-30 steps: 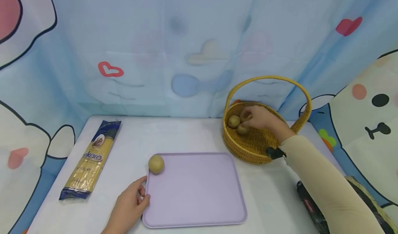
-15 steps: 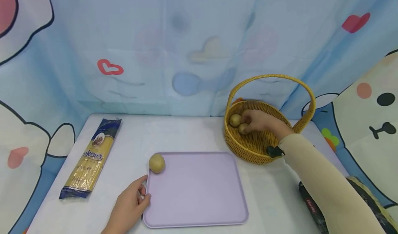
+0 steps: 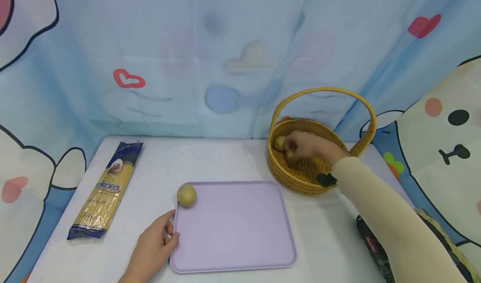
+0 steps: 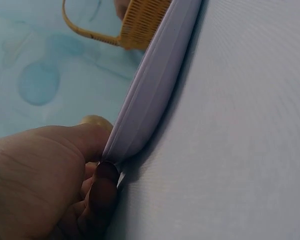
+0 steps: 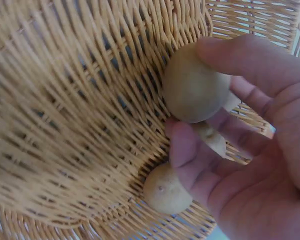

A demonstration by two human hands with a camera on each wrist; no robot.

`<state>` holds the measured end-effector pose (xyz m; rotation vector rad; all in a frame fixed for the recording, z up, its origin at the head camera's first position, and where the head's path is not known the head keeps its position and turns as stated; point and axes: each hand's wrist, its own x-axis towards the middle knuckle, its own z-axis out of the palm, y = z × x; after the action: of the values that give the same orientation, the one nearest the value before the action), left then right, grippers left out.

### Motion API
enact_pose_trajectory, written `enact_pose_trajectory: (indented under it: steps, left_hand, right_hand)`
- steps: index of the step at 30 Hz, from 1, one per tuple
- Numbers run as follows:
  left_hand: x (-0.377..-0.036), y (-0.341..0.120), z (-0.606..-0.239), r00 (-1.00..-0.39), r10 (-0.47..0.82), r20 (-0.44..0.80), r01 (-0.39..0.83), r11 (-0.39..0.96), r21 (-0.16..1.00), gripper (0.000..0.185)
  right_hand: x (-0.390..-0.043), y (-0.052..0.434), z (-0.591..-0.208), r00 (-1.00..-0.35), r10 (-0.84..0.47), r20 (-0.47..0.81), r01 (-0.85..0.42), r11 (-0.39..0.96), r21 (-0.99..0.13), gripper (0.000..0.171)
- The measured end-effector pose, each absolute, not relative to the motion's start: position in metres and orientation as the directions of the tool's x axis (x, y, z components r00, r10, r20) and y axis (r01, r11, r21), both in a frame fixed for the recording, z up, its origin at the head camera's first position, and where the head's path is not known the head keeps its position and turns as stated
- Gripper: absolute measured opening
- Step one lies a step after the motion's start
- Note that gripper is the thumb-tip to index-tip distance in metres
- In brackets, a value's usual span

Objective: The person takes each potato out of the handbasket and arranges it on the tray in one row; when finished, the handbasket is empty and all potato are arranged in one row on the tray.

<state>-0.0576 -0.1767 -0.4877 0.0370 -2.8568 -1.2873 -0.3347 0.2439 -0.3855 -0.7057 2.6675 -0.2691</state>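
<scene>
A lilac tray lies in the middle of the white table. One potato sits at its far left corner. My left hand pinches the tray's left rim, thumb on top and fingers underneath. At the back right stands a wicker basket with a hoop handle. My right hand is inside it, fingers curled round a potato against the wall. A second potato lies below the thumb, and a third shows partly between the fingers.
A packet of spaghetti lies along the table's left side. A dark packet lies at the right front edge. A cartoon curtain closes off the back and sides. Bare tabletop lies between tray and curtain.
My right hand has slid a little to the left inside the basket and closed round a potato. The left hand and the tray have stayed put.
</scene>
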Motion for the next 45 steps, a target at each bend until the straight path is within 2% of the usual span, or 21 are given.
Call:
enact_pose_trajectory:
  steps: [8,21,27,36,45]
  left_hand:
    - [-0.057,-0.177,-0.487,-1.000,-0.023,0.009,-0.009,0.672,0.741,0.056]
    - [-0.057,-0.173,-0.489,-1.000,-0.022,0.020,0.000,0.678,0.735,0.057]
    - [-0.056,-0.173,-0.488,-0.999,-0.020,0.027,0.006,0.691,0.723,0.057]
    - [-0.055,-0.172,-0.489,-1.000,-0.027,0.015,-0.008,0.693,0.721,0.056]
    - [-0.055,-0.172,-0.488,-0.999,-0.024,0.038,0.011,0.697,0.717,0.056]
  right_hand:
    - [-0.329,0.246,-0.372,-0.798,-0.548,-0.252,-0.469,0.826,-0.312,0.033]
    - [-0.294,0.238,-0.343,-0.787,-0.608,-0.109,-0.533,0.757,-0.378,0.035]
    - [-0.279,0.223,-0.335,-0.754,-0.655,-0.052,-0.584,0.704,-0.403,0.032]
    - [-0.258,0.191,-0.324,-0.689,-0.724,0.022,-0.675,0.631,-0.383,0.034]
    - [-0.241,0.158,-0.322,-0.655,-0.753,0.054,-0.693,0.572,-0.439,0.036]
